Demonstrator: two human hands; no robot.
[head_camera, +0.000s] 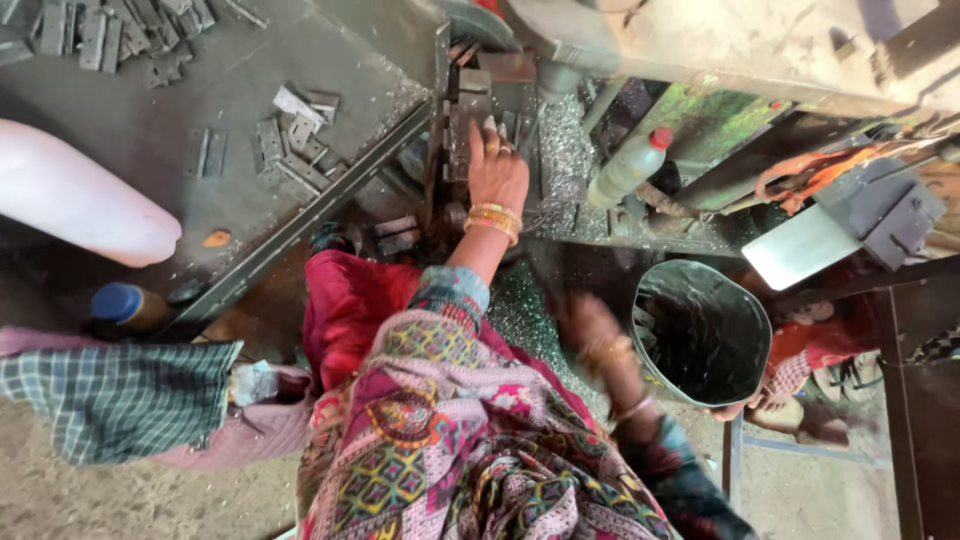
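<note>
Left hand (497, 170) fingers flat on machine block (466, 125). Right hand (590, 325) blurred, grip unclear, beside bucket (745, 345) holding dark metal pieces.

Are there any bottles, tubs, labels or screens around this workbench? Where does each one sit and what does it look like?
No labels, signs or screens show. The containers:
Plastic bottle: leaning by the machine, right of the left hand; pale, red cap.
Blue-capped bottle: lying at the left edge under the bench; brownish body.
Metal bucket: right of the blurred right hand; round, dark inside.
White container: far left on the bench; large, rounded, plain.
</note>
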